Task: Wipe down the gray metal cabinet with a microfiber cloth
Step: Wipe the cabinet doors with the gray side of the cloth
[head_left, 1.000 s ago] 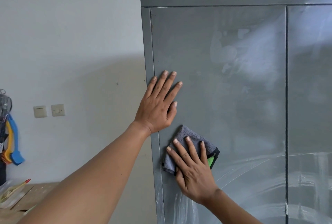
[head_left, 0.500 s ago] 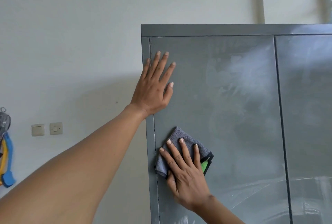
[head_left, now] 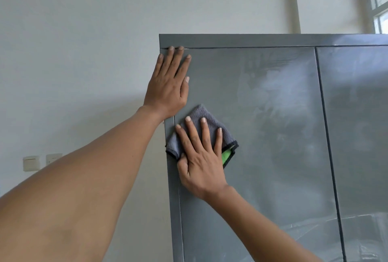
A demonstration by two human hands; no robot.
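The gray metal cabinet (head_left: 273, 135) fills the right half of the view, its left door smudged with pale streaks. My left hand (head_left: 168, 85) lies flat against the door's upper left corner, fingertips at the top seam. Just below it, my right hand (head_left: 201, 161) presses a folded gray microfiber cloth (head_left: 201, 114) against the door near the left edge, fingers straight and spread. The cloth has a black hem and a green tag at its right corner. Much of the cloth is hidden under my right hand.
A white wall (head_left: 84, 30) runs left of the cabinet, with two wall switches (head_left: 42, 162) low at the left. A window frame (head_left: 380, 9) shows at the top right. A vertical seam (head_left: 323, 135) separates the two cabinet doors.
Both hands have slid upward along the door's left edge; my left hand now reaches the top seam and the cloth sits higher. The view has tilted up, showing more wall above the cabinet.
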